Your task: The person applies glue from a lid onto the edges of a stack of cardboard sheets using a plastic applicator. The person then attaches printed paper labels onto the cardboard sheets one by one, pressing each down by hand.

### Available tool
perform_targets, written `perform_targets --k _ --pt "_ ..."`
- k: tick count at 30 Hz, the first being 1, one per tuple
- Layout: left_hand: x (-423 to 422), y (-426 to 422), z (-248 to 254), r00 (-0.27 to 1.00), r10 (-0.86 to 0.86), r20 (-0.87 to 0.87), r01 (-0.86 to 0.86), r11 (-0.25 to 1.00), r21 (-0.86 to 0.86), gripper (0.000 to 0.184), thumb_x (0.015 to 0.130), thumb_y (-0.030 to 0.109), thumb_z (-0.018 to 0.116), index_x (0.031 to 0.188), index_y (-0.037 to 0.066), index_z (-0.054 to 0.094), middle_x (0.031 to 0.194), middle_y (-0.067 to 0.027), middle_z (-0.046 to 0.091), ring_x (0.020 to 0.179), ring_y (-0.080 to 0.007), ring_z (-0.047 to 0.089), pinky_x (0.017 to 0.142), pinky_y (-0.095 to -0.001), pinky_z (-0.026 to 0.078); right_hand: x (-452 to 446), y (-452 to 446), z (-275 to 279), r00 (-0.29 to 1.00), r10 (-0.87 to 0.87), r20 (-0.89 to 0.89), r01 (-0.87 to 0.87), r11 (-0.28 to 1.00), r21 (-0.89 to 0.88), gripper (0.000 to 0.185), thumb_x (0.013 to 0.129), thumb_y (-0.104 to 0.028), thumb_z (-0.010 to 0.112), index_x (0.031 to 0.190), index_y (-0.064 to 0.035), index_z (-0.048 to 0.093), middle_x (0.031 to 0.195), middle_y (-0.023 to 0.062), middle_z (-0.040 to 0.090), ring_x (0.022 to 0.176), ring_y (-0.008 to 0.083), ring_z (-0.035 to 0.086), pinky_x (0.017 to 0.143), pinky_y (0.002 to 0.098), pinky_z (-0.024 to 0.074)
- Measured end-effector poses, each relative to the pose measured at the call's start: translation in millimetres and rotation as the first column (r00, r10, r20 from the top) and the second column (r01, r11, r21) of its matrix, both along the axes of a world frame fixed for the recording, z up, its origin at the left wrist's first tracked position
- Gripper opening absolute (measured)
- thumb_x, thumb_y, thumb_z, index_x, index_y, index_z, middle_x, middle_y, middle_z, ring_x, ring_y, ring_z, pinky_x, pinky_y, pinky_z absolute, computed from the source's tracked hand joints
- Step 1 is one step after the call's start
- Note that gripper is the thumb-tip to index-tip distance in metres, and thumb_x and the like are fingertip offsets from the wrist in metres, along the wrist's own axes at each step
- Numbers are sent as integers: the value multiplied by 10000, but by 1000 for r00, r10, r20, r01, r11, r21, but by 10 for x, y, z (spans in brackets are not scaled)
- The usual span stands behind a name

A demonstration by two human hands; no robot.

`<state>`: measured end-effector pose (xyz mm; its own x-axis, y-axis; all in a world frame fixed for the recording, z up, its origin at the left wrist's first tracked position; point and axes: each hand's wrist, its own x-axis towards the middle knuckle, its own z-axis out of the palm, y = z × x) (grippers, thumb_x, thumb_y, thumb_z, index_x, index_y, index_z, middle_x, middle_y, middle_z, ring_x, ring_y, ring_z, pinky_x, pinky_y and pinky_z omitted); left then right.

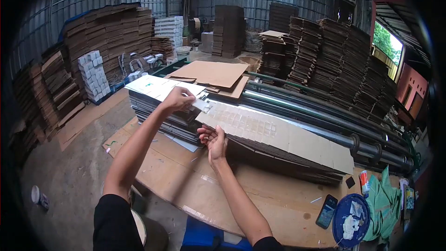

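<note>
My left hand [178, 100] is closed in a pinch on a small pale cardboard piece [201, 106], above the gap between two stacks. Below and to the right, my right hand [214, 144] is turned palm up, fingers loosely curled and thumb apart, by the near left corner of a long stack of grey-brown cardboard sheets [302, 140]. Clear tape-like patches [251, 122] lie on that stack's top. To the left stands a stack of white-topped sheets [153, 87], partly covered by my left forearm.
Brown cardboard sheets [209, 73] lie behind the stacks, beside a machine with long metal rollers [302, 111]. On the cardboard-covered table [274, 204] are a phone [326, 211], a blue lid [341, 232] with white paste and a green sack [384, 204]. A cup [40, 197] lies on the floor.
</note>
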<state>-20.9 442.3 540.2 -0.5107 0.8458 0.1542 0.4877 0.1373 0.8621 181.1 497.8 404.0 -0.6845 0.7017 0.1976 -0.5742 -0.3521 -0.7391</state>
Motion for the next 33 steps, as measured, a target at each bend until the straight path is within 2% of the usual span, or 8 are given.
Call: perform_targets --k 10,18,20,22,24,26,30,33 --pt "21 -95 254 996 4 90 -16 992 123 206 992 210 753 1000 6 730 713 9 600 567 -60 496 474 -220 349 -11 -13 -35 999 12 32 -12 1000 -11 588 1064 -469 417 1177 32 703 1026 142 768 802 155 661 731 292 509" --pt "-1 47 183 941 42 -337 -51 999 -18 179 938 140 778 962 -35 749 718 -47 683 561 -88 583 482 -246 444 9 -43 -42 999 -9 37 10 1000 -1 557 1096 -451 392 1130 4 712 997 123 783 761 126 668 691 266 509" --pt "12 30 276 964 55 -261 -67 997 -37 172 937 139 778 969 -29 756 722 -46 689 537 -84 569 467 -241 430 13 -43 -35 999 -5 43 5 1000 4 554 1095 -450 394 1130 3 712 994 121 783 759 125 667 693 267 509" --pt "6 30 300 975 43 -217 -36 999 34 203 890 164 752 957 -23 794 766 -74 734 683 -130 678 608 -282 533 21 -43 -11 999 -6 50 6 1000 12 600 1068 -477 414 1166 43 697 1001 143 768 778 152 657 715 291 510" --pt "50 38 233 981 44 -189 -34 998 58 198 893 156 754 963 -26 791 747 -64 721 668 -129 668 596 -280 528 22 -53 19 999 -8 44 8 1000 10 599 1068 -476 415 1162 43 698 1000 143 768 776 152 657 712 290 508" --pt "7 106 90 988 -49 -145 56 997 46 188 940 164 777 952 -22 753 710 -39 675 536 -84 569 462 -240 415 18 -42 18 999 -11 38 10 1000 11 597 1068 -476 416 1158 42 699 999 144 768 774 152 657 710 290 507" --pt "-119 22 2 949 52 -312 -62 998 -23 169 937 140 753 948 -28 751 699 -36 672 540 -90 580 467 -242 422 -17 -45 -85 1000 -1 26 0 1000 4 575 1081 -462 407 1135 24 710 989 129 776 764 136 661 702 276 508" --pt "-84 -86 133 990 87 -110 -86 996 12 176 955 160 758 940 -14 735 699 -24 653 550 -82 572 470 -238 412 -7 -51 -105 999 -2 45 1 1000 13 571 1086 -456 403 1135 21 712 992 128 778 768 137 664 703 277 508"
